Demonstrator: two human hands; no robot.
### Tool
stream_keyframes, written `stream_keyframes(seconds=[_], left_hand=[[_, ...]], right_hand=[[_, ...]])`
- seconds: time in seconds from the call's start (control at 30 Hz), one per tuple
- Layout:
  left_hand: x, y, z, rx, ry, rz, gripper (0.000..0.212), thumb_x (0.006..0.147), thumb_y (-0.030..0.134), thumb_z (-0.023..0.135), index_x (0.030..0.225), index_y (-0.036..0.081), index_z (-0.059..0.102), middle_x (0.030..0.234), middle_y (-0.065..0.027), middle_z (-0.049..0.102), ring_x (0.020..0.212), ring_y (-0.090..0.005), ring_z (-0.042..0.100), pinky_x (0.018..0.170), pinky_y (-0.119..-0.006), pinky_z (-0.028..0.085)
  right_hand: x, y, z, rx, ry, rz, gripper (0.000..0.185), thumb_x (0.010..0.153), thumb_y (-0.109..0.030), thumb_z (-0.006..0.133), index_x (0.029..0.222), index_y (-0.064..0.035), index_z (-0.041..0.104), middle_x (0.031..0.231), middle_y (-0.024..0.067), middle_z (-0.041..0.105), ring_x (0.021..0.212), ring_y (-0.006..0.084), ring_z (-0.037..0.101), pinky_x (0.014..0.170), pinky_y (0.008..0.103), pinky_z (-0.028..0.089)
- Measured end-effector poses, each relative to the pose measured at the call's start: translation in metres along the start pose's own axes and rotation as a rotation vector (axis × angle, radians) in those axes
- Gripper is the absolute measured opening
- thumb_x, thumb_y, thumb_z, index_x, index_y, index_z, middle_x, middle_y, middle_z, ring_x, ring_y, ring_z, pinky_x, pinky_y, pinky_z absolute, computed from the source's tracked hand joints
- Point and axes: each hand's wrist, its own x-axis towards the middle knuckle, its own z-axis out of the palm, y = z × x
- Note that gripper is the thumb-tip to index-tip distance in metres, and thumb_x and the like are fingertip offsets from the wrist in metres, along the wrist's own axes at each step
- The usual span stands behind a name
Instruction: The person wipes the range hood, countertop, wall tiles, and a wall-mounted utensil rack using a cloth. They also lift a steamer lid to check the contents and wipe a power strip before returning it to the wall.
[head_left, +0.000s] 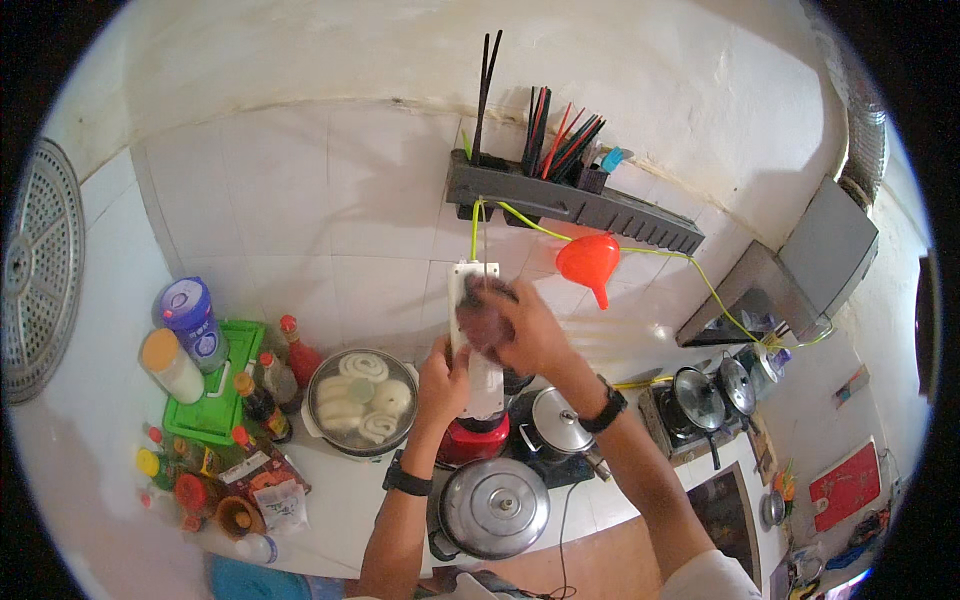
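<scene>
A white power strip (491, 386) hangs upright against the tiled wall from a rack, with a yellow-green cable running up from its top. My left hand (442, 382) grips its left edge, thumb on the front face. In my right hand (534, 330) is a bunched dark brown cloth (484, 322), pressed against or held just before the upper part of the strip. Motion blur softens the cloth and the right fingers. Below the strip stands a red appliance (474, 442), partly hidden by the strip and my left hand.
A steamer with buns (364, 401) stands left, near sauce bottles (259, 401) and a green box (206, 401). Lidded pots (495, 506) and a gas stove (675, 427) occupy the counter. A black chopstick rack (570, 202) and a red funnel (589, 262) hang above.
</scene>
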Motion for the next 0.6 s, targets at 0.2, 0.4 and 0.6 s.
stream_keyframes(seconds=[0.2, 0.4, 0.6], left_hand=[[0.001, -0.002, 0.001, 0.019, -0.042, 0.051, 0.031, 0.099, 0.018, 0.056, 0.122, -0.002, 0.060, 0.104, -0.0266, 0.069, 0.099, -0.0426, 0.068, 0.083, -0.046, 0.053], [0.003, 0.011, -0.004, -0.006, -0.032, -0.010, 0.034, 0.101, 0.023, 0.056, 0.124, -0.002, 0.060, 0.104, -0.0218, 0.071, 0.095, -0.0357, 0.069, 0.081, -0.041, 0.054], [0.004, 0.013, -0.006, -0.033, -0.053, 0.036, 0.034, 0.102, 0.024, 0.055, 0.124, -0.002, 0.060, 0.105, -0.0236, 0.070, 0.098, -0.0352, 0.068, 0.085, -0.041, 0.052]], right_hand=[[-0.009, 0.008, -0.004, -0.033, -0.078, 0.026, 0.070, 0.068, -0.009, 0.072, 0.137, -0.0107, 0.056, 0.113, 0.0208, 0.056, 0.105, 0.0424, 0.057, 0.091, 0.0468, 0.052], [0.000, 0.024, -0.001, 0.063, -0.032, 0.148, 0.075, 0.066, -0.007, 0.070, 0.140, -0.0066, 0.053, 0.113, 0.0241, 0.055, 0.103, 0.0460, 0.057, 0.091, 0.0465, 0.052], [-0.001, 0.027, -0.006, 0.068, -0.088, 0.173, 0.072, 0.066, -0.006, 0.067, 0.137, -0.0037, 0.054, 0.112, 0.0253, 0.057, 0.103, 0.0467, 0.058, 0.092, 0.0463, 0.051]])
